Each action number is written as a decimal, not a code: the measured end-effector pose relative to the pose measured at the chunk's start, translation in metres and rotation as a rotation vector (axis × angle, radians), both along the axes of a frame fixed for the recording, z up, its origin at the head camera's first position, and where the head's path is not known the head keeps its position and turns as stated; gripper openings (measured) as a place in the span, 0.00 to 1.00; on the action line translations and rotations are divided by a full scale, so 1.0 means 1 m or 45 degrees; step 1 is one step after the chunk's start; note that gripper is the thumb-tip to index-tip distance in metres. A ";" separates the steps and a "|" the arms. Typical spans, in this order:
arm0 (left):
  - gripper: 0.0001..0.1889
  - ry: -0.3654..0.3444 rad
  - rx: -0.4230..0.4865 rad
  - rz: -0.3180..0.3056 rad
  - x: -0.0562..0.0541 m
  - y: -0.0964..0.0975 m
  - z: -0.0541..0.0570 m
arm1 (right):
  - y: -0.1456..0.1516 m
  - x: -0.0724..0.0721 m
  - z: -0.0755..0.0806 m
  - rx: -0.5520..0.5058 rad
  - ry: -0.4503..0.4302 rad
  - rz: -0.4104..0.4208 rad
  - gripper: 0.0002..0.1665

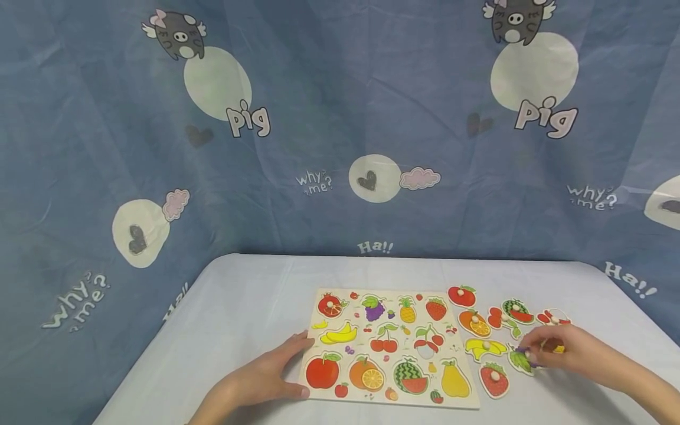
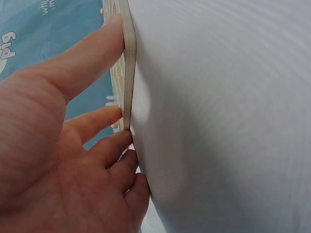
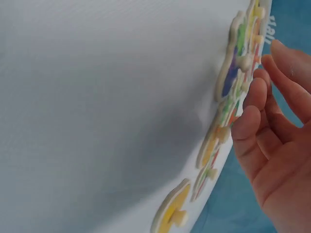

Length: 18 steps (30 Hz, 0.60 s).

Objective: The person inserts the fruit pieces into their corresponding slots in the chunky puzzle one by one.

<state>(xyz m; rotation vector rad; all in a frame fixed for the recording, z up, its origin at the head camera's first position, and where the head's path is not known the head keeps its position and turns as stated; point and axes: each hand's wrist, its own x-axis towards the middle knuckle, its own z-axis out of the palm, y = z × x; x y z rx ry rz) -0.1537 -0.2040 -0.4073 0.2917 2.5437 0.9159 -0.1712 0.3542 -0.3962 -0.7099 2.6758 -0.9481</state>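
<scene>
A wooden fruit puzzle board (image 1: 366,370) lies on the white table. My left hand (image 1: 268,373) rests at its left side, thumb at the near corner and fingers spread along the edge. In the left wrist view the thumb (image 2: 92,58) touches the board's edge (image 2: 129,73). My right hand (image 1: 571,354) hovers over the grape piece (image 1: 522,360), which it partly hides. In the right wrist view its loosely bent fingers (image 3: 255,94) are close to the grape piece's (image 3: 231,73) knob, with nothing held between them.
Loose knobbed pieces lie right of the board: an orange (image 1: 474,323), bananas (image 1: 486,348), a strawberry (image 1: 494,379), a watermelon (image 1: 517,311), cherries (image 1: 502,321) and a red fruit (image 1: 462,296). A blue printed cloth (image 1: 329,118) hangs behind the table.
</scene>
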 end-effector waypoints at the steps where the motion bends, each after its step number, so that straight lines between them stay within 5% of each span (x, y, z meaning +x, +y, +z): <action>1: 0.47 -0.001 0.001 -0.001 0.000 0.000 0.000 | 0.001 0.000 -0.002 -0.009 -0.006 0.004 0.09; 18: 0.47 0.003 -0.023 -0.007 0.000 0.001 0.003 | 0.009 -0.006 -0.017 -0.063 0.007 0.083 0.08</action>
